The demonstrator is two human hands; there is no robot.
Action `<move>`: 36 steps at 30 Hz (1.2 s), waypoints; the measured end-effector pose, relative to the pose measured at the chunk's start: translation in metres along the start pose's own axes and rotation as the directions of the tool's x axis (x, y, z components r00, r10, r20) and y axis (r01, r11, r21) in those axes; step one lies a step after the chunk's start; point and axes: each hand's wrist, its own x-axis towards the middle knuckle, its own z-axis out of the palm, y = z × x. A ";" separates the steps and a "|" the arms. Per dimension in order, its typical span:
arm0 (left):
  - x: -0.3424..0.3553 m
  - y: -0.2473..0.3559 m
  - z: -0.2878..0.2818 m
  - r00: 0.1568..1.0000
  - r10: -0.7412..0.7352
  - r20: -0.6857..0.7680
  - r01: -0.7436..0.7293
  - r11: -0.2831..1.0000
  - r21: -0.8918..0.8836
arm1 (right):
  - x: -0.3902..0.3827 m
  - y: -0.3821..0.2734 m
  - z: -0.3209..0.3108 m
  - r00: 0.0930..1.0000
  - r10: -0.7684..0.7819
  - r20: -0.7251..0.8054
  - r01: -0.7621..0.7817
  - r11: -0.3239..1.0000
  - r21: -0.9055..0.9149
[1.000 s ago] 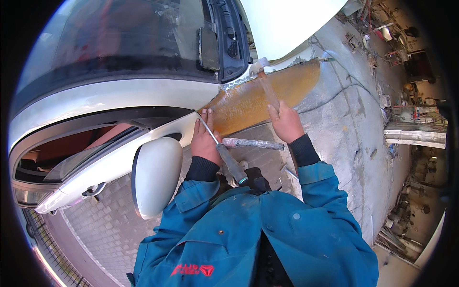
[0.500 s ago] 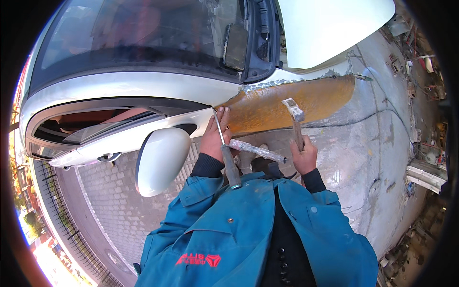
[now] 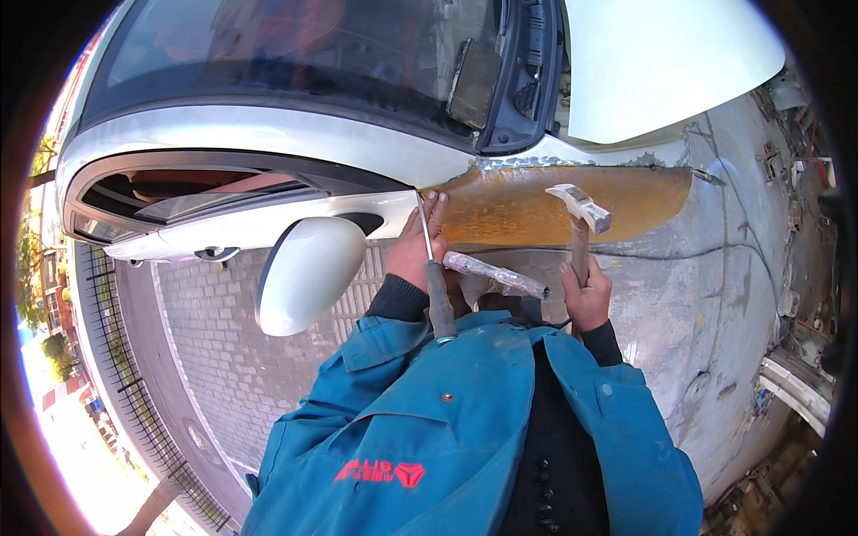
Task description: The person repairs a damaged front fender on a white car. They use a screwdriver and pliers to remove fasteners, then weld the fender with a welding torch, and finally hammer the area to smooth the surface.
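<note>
My left hand (image 3: 413,255) is at the seam where the white car door (image 3: 398,207) meets a fender (image 3: 545,201) of bare, rusty-brown metal. A screwdriver (image 3: 439,299) with a dark grip runs along this hand, its shaft between the fingers and its tip at the seam's upper corner. From beneath the same hand a plastic-wrapped bar (image 3: 500,275) sticks out to the right; its other end is hidden. My right hand (image 3: 587,295) is closed round the wooden handle of a hammer (image 3: 581,210), whose metal head is raised in front of the fender.
Left of my arm a white side mirror (image 3: 313,277) juts from the door. The windscreen (image 3: 295,54) and a raised white bonnet (image 3: 661,62) lie beyond. A dark cable (image 3: 670,256) crosses the concrete floor, and scrap parts line the right side.
The view has shifted, so the car sits further right and the hands slightly higher in the picture. Both hands keep their holds, and the hammer remains raised near the fender.
</note>
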 end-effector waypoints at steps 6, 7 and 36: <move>-0.002 -0.004 0.001 0.998 0.059 -0.013 -0.059 0.998 0.005 | -0.010 -0.046 -0.002 0.987 0.160 0.033 -0.163 0.946 0.282; -0.003 -0.005 0.003 0.998 0.057 -0.011 -0.057 0.998 -0.025 | -0.013 -0.053 -0.004 0.982 0.184 0.029 -0.184 0.928 0.324; -0.035 -0.004 0.039 0.955 0.070 0.288 0.138 0.754 -0.642 | -0.019 -0.048 -0.041 0.945 0.323 0.057 -0.328 0.935 0.132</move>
